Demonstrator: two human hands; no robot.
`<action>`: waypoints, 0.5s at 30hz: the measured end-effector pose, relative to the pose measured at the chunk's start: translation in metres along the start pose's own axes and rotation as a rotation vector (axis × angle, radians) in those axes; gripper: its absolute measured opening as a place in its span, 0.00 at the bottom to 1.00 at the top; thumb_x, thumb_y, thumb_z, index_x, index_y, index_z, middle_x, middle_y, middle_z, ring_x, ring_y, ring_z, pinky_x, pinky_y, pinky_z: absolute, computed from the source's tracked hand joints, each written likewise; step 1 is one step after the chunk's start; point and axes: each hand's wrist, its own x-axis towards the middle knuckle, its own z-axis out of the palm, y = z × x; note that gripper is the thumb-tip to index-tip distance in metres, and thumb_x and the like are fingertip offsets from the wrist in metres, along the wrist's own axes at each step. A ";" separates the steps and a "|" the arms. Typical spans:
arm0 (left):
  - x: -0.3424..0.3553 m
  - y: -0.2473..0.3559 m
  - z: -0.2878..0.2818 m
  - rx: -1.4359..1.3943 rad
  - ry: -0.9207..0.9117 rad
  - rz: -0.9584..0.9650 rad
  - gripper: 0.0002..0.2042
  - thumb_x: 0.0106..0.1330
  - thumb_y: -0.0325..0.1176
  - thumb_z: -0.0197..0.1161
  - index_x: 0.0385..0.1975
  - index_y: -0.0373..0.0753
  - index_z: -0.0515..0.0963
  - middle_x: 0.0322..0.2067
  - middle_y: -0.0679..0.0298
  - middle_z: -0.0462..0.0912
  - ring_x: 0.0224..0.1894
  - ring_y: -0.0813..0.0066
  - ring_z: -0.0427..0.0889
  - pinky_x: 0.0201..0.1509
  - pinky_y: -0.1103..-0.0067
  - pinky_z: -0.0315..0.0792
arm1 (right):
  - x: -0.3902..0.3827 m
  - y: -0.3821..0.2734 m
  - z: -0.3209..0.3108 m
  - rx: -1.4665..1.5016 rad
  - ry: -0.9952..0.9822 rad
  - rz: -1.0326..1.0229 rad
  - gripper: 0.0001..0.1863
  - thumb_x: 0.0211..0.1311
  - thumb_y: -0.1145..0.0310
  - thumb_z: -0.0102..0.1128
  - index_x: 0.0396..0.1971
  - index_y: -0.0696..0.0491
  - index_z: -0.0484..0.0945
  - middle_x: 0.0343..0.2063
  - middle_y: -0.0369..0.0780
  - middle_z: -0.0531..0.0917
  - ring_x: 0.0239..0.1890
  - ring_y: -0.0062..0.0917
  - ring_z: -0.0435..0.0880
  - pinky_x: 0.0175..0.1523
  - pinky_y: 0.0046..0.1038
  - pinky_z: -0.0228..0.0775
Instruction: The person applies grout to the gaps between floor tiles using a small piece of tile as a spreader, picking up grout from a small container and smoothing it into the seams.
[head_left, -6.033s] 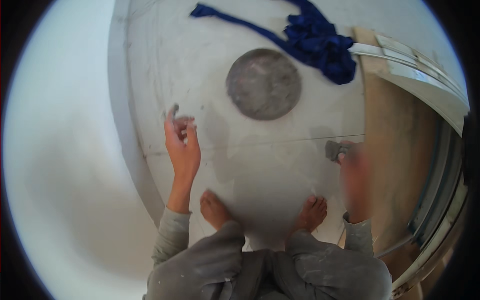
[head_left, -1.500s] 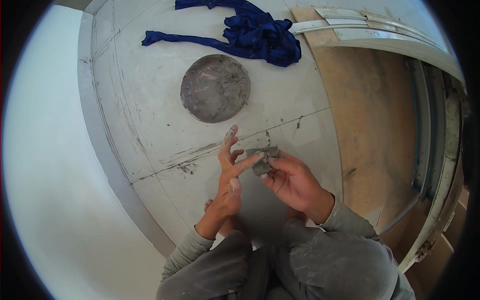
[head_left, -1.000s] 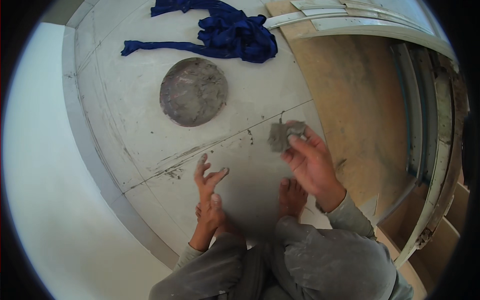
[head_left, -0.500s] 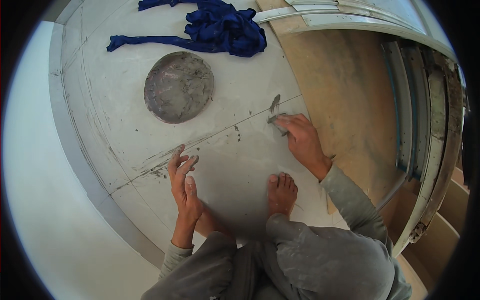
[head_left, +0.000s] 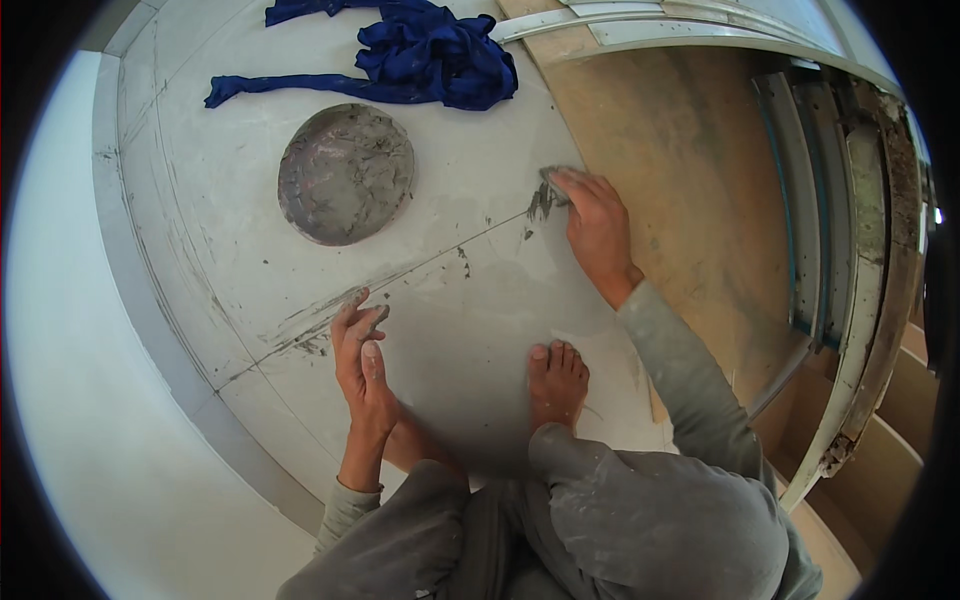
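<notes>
My right hand (head_left: 598, 225) pinches a small, flat grey scraper (head_left: 553, 183), mostly covered by the fingers. It presses against the pale tile floor (head_left: 470, 330) at the far end of a thin tile joint, beside a dark smear of grey paste (head_left: 540, 203). My left hand (head_left: 362, 355) is held over the near end of that joint, fingers apart and smudged with paste, holding nothing. Between and beyond the hands stands a round bowl (head_left: 346, 175) coated with thick grey paste.
A crumpled blue cloth (head_left: 440, 60) lies beyond the bowl. To the right are a brown board (head_left: 680, 180) and stacked metal-and-wood frame pieces (head_left: 870, 230). A white wall (head_left: 80, 350) runs along the left. My bare foot (head_left: 558, 385) rests on the tiles.
My right hand has moved forward with the scraper, from just below the joint to beyond it, and more grey paste is smeared there. My left hand has barely moved.
</notes>
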 end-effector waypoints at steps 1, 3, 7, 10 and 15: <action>0.000 0.002 0.000 0.006 -0.012 -0.006 0.22 0.80 0.42 0.43 0.56 0.34 0.79 0.66 0.48 0.72 0.67 0.59 0.69 0.55 0.72 0.72 | 0.001 0.002 0.009 -0.085 0.081 -0.061 0.20 0.50 0.88 0.55 0.43 0.59 0.85 0.44 0.46 0.87 0.48 0.43 0.84 0.53 0.38 0.77; -0.002 -0.001 -0.006 0.004 -0.006 0.003 0.22 0.80 0.42 0.43 0.56 0.33 0.79 0.65 0.48 0.72 0.67 0.59 0.70 0.55 0.72 0.72 | -0.022 -0.027 0.018 0.000 -0.006 -0.062 0.19 0.51 0.87 0.55 0.43 0.59 0.85 0.44 0.46 0.87 0.47 0.43 0.84 0.53 0.39 0.77; -0.001 0.000 -0.013 -0.029 0.043 0.025 0.20 0.78 0.42 0.47 0.53 0.33 0.80 0.63 0.47 0.73 0.58 0.60 0.74 0.53 0.72 0.72 | -0.039 -0.077 0.000 0.301 -0.283 0.136 0.19 0.53 0.86 0.53 0.44 0.58 0.85 0.45 0.46 0.87 0.47 0.44 0.84 0.53 0.40 0.77; -0.001 0.005 -0.001 -0.022 0.027 -0.018 0.21 0.78 0.42 0.46 0.53 0.32 0.80 0.63 0.47 0.73 0.59 0.60 0.74 0.53 0.72 0.72 | -0.013 -0.030 -0.001 0.025 0.116 0.021 0.20 0.53 0.86 0.54 0.44 0.57 0.85 0.44 0.45 0.88 0.46 0.42 0.85 0.51 0.39 0.78; -0.002 0.000 -0.010 -0.020 0.038 -0.013 0.21 0.78 0.42 0.46 0.53 0.31 0.80 0.63 0.47 0.73 0.60 0.59 0.74 0.53 0.72 0.72 | -0.040 -0.040 0.009 -0.004 -0.034 -0.051 0.21 0.53 0.86 0.56 0.48 0.56 0.84 0.44 0.44 0.88 0.45 0.40 0.85 0.48 0.37 0.78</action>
